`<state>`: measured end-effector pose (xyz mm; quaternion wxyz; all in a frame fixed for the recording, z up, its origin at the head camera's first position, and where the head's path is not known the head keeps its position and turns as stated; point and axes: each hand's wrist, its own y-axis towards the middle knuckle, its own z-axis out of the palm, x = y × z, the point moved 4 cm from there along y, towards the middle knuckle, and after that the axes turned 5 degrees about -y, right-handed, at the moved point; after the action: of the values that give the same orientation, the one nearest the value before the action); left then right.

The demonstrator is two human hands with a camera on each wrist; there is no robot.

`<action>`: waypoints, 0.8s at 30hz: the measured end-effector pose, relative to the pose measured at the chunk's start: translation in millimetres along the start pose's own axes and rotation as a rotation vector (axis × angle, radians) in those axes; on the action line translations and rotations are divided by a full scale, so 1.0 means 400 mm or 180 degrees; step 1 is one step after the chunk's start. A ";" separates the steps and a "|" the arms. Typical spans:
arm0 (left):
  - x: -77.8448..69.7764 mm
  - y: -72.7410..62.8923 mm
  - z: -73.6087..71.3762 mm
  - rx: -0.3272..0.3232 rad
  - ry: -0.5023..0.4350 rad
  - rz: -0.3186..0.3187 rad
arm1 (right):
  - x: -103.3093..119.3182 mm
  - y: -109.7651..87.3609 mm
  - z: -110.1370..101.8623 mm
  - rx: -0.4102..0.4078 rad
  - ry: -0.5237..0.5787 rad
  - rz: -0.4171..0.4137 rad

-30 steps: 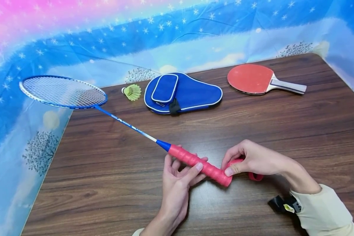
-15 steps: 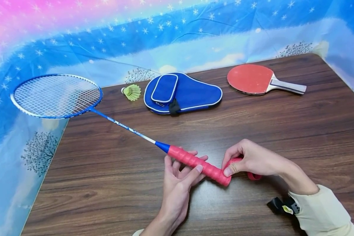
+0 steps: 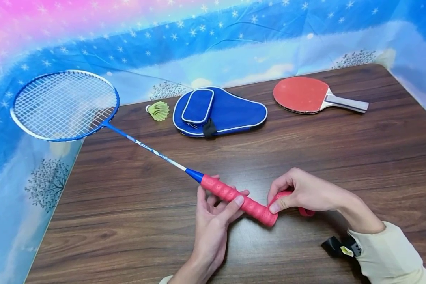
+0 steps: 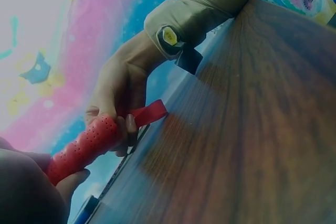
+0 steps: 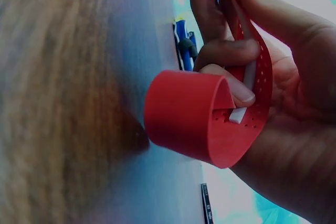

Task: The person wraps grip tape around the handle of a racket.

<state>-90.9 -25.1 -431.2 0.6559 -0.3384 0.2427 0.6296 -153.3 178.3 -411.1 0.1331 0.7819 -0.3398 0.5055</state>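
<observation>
A blue and white badminton racket (image 3: pixel 161 155) slants over the table, its strung head (image 3: pixel 65 104) at the far left. Red perforated grip tape (image 3: pixel 220 187) covers the handle in overlapping turns. My left hand (image 3: pixel 213 232) holds the handle from below, thumb along its top. At the butt end my right hand (image 3: pixel 312 193) pinches the tape between thumb and fingers. From there the loose length of tape (image 5: pixel 181 114) curls through the right hand, with a narrow white strip (image 5: pixel 239 115) on its inner side in the right wrist view. The left wrist view shows the wrapped handle (image 4: pixel 86 142) from its end.
Along the back of the brown wooden table (image 3: pixel 127 232) lie a yellow-green shuttlecock (image 3: pixel 158 111), a blue paddle case (image 3: pixel 234 112) with a small zipped pocket, and a red table tennis paddle (image 3: pixel 301 94). A patterned cloth (image 3: pixel 213 35) hangs behind and left of the table.
The racket has turned about its shaft, so its strung face shows rounder, and its head sits a little further left and higher. Both hands keep their places on the handle and tape.
</observation>
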 end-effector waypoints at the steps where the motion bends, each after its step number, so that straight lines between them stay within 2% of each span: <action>1: -0.001 0.000 0.000 0.0002 -0.0004 0.0012 | -0.001 0.000 0.000 0.0016 0.0002 -0.0011; 9: -0.007 -0.003 0.003 0.0147 -0.0063 0.0073 | 0.000 -0.003 -0.006 -0.0005 -0.0042 0.0027; 15: -0.013 -0.007 0.016 0.0394 0.0015 0.0178 | -0.003 -0.006 -0.001 0.0142 -0.0056 0.0090; 19: -0.014 -0.011 0.023 0.0526 0.0105 0.0221 | -0.003 -0.004 0.001 0.0147 -0.0097 0.0035; 24: -0.010 -0.011 0.023 0.0411 0.0164 0.0196 | 0.001 -0.006 0.002 0.0110 -0.0114 0.0001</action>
<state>-88.1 -20.8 -421.6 0.6502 -0.3038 0.3098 0.6237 -151.1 179.3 -410.9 0.1135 0.7929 -0.3334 0.4973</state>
